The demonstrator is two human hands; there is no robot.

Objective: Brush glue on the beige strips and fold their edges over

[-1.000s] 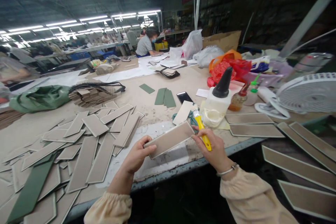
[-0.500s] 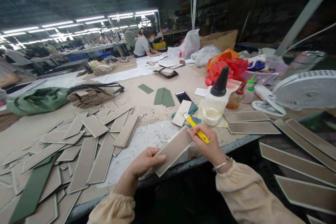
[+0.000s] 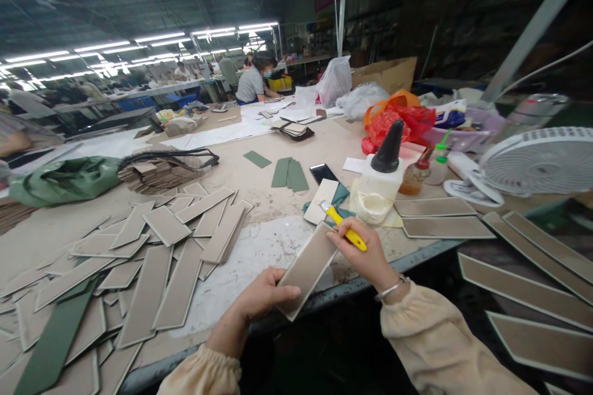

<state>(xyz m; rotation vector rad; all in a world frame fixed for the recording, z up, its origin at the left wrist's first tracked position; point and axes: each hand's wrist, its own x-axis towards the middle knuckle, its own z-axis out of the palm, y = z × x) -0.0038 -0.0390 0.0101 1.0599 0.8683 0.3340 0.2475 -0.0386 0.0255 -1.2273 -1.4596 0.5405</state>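
Observation:
A taupe panel with pale edges [image 3: 309, 265] is tilted over the table's front edge. My left hand [image 3: 263, 295] grips its lower left part, thumb on top. Between the fingers of my right hand [image 3: 364, 254] is a yellow-handled brush [image 3: 348, 231], its bristle end pointing up and left; these fingertips also touch the panel's upper right corner. Just beyond the brush lies a smaller pale panel [image 3: 320, 200] on a teal cloth [image 3: 341, 195]. A white bottle with a black cone top [image 3: 380, 179] stands behind my right hand.
Many loose panels [image 3: 167, 224] cover the left side, with a green strip [image 3: 60, 333] among them. More panels [image 3: 440, 227] lie right. Behind are green pieces [image 3: 290, 174], a phone [image 3: 323, 173], a red bag [image 3: 386, 126] and a fan [image 3: 542, 160]. A person [image 3: 251, 83] sits farther back.
The held panel has turned to a steeper angle, and my left hand has shifted slightly right and down with it. The brush has moved slightly left.

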